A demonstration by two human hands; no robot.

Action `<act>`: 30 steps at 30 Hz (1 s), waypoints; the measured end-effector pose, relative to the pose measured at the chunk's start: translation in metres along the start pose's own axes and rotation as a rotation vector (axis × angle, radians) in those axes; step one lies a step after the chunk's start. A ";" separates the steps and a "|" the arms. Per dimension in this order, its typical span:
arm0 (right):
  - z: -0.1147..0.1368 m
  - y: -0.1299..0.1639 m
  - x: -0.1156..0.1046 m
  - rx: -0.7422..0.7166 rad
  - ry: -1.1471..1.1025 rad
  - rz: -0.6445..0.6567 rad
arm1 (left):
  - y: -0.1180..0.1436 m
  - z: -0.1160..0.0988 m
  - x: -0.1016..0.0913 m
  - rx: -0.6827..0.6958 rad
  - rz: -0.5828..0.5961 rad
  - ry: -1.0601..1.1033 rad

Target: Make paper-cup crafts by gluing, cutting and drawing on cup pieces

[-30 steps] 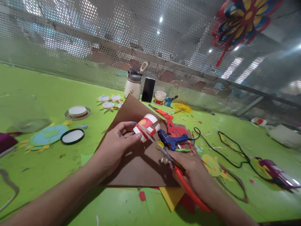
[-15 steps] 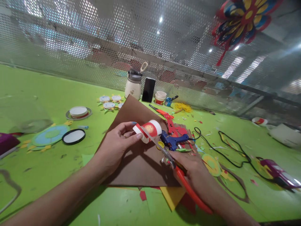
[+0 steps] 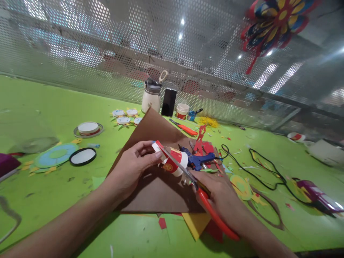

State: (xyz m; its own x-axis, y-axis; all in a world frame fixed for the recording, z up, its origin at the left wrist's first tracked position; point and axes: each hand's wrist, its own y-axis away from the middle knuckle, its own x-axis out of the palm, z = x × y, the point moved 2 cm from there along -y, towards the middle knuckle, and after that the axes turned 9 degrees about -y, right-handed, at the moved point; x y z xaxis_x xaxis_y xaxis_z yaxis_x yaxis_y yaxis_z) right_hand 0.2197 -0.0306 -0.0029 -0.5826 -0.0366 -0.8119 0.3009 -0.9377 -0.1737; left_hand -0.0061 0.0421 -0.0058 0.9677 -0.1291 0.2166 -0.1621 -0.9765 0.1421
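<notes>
Green covered the tabletop (image 3: 53,200), with a black-rimmed round lid (image 3: 82,156) lying at left. We held the red-and-white paper cup (image 3: 172,162) tipped on its side above the brown card sheet (image 3: 156,186), probably so its wall met the blades. Our left hand (image 3: 131,168) pinched its cut rim. Our right hand (image 3: 217,195) gripped the orange-handled scissors (image 3: 199,193), fingers curled shut, blades at the cup.
</notes>
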 end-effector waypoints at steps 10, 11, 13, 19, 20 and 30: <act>-0.028 -0.012 0.005 0.110 0.165 -0.037 | -0.005 -0.004 -0.006 0.018 -0.061 0.139; -0.029 -0.014 0.006 0.135 0.216 -0.033 | -0.005 -0.004 -0.006 0.011 -0.075 0.160; -0.028 -0.018 0.008 0.181 0.325 -0.024 | -0.005 -0.005 -0.006 -0.001 -0.095 0.204; -0.014 -0.018 0.010 0.233 0.461 -0.021 | -0.011 -0.008 -0.008 0.014 -0.119 0.274; -0.010 -0.016 0.008 0.222 0.455 -0.020 | -0.013 -0.008 -0.008 0.015 -0.125 0.274; 0.037 -0.055 0.010 0.103 0.119 -0.101 | -0.015 -0.009 -0.010 0.013 -0.109 0.268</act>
State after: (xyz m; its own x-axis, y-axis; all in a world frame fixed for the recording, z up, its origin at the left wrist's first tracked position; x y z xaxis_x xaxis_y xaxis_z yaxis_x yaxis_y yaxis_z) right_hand 0.1695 0.0080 0.0196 -0.5104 0.0947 -0.8547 0.1630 -0.9652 -0.2043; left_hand -0.0148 0.0591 -0.0012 0.8932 0.0250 0.4489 -0.0561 -0.9845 0.1663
